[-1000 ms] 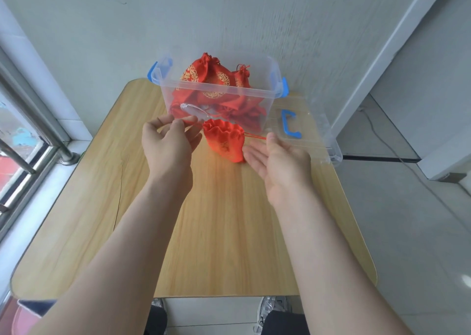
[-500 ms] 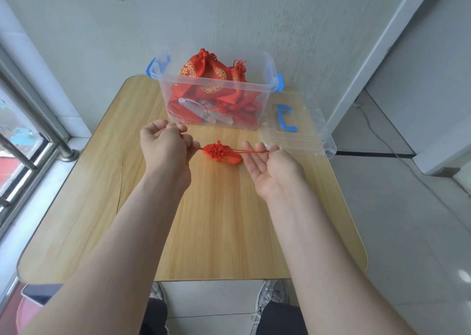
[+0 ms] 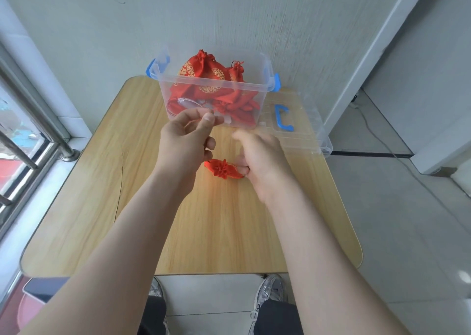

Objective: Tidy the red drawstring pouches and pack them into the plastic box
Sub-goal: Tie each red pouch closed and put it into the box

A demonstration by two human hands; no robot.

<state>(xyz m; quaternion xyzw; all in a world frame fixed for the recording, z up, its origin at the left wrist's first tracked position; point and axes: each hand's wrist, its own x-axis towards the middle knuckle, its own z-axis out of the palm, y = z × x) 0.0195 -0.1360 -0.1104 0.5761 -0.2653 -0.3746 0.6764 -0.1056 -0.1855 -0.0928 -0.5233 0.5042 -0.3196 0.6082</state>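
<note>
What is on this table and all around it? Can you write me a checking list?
Surface: wooden table, light grain.
Job's things: plastic box at the far edge, holding several red pouches; one cinched pouch lies on the table.
Clutter: clear lid with a blue handle, flat to the right of the box.
Hands: left hand has curled fingers, grip cannot be told; right hand is blurred, fingers at the cinched pouch.
Cables: one cable on the floor, right.
Surroundings: wall behind, window rails left, tiled floor.
</note>
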